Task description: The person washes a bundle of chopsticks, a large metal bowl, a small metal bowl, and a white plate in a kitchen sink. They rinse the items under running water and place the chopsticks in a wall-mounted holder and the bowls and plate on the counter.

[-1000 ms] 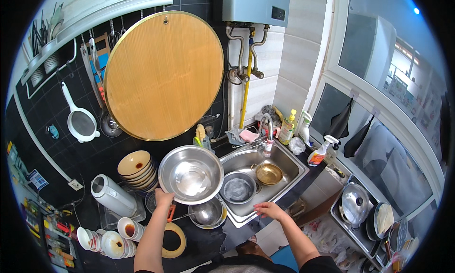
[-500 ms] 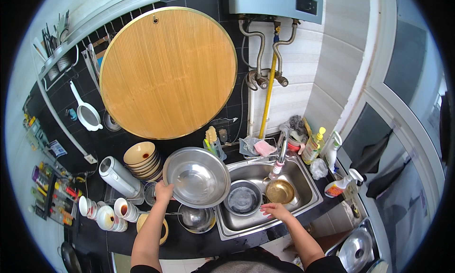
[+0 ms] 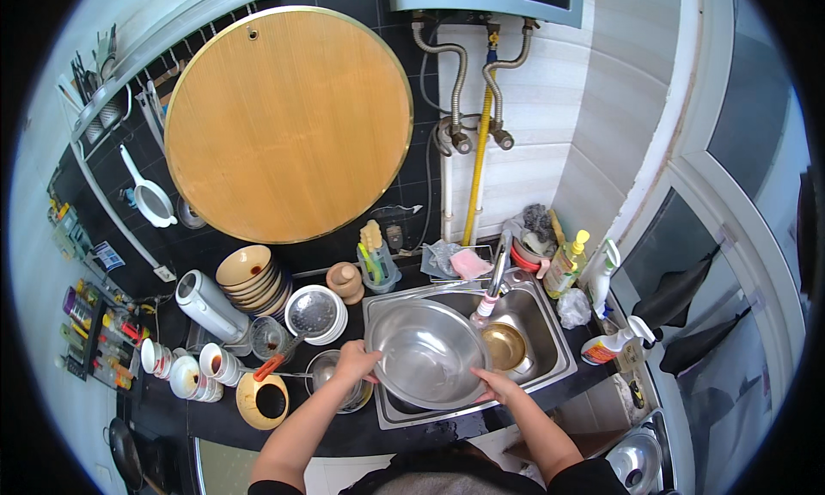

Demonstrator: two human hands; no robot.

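A large stainless steel basin (image 3: 430,351) is held over the left part of the sink (image 3: 562,364), tilted a little, and water or shine shows on its inner surface. My left hand (image 3: 356,363) is closed on its left rim. At the lower right rim my right hand (image 3: 496,386) pinches the edge. Right of the basin, a gold-coloured bowl (image 3: 504,345) sits in the sink below the faucet (image 3: 494,290). The basin covers the place in the sink where the grey pot stood.
Left on the counter are stacked white bowls (image 3: 316,314), stacked tan bowls (image 3: 253,276), stained cups (image 3: 222,363), a tan bowl with dark liquid (image 3: 260,402) and an orange-handled utensil (image 3: 277,360). Spray bottles (image 3: 615,340) and a soap bottle (image 3: 565,267) stand right of the sink.
The basin has moved right and down from over the counter to over the sink. My right hand has come onto its rim. The white bowls behind it are now uncovered.
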